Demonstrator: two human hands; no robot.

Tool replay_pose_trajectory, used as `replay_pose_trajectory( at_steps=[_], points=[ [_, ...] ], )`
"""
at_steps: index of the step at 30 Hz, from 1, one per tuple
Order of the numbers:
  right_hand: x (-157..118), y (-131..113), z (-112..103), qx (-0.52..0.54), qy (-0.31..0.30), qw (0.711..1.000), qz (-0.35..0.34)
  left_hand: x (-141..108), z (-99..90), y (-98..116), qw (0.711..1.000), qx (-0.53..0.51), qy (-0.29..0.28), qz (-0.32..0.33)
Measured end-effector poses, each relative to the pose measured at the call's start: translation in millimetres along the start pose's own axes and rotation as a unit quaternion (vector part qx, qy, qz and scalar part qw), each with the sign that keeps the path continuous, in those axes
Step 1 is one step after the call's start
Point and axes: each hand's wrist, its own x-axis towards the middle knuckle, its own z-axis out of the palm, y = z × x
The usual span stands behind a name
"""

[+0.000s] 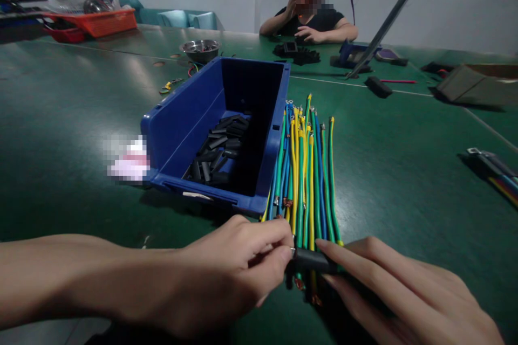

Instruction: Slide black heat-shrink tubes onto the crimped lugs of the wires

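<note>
My left hand (254,259) is closed in a pinch on a small silvery cable end, mostly hidden by the fingertips. A black sleeve (309,260) lies directly to its right, over the wires. My right hand (388,280) grips this sleeve between thumb and fingers, and its far end is covered. Beneath both hands lies a row of green, yellow and blue wires (300,172), several with metal lugs and some with bare copper ends. Left of the wires stands a blue bin (178,121), which holds a heap of loose black sleeves (218,143).
On the green table (404,172), a metal bowl (201,49) and orange basket (109,22) stand farther back. A co-worker (309,19) sits opposite. A slanted metal pole (392,16) rises at right, near a cardboard box (477,83). More cables (496,172) lie at the right edge.
</note>
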Motion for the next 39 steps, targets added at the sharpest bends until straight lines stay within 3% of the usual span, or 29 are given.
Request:
replay_pose_trajectory(
  at_steps=[16,23,32,39],
  points=[
    [0.9,-2.4,-4.3,0.013,0.020,0.998,0.052,-4.0,-5.2,4.6,1.000,0.010,0.011,-0.002],
    [3.7,-0.3,-4.5,0.007,-0.019,1.000,0.006,-3.2,-6.5,5.3,0.999,0.014,-0.029,0.003],
    [5.7,0.9,-5.6,-0.058,0.034,0.998,-0.003,-8.9,-6.7,5.6,0.999,0.027,-0.024,0.012],
    [1.1,5.0,-6.3,-0.004,0.044,0.999,0.007,-5.4,-8.8,5.7,0.999,-0.026,0.000,0.024]
  ],
)
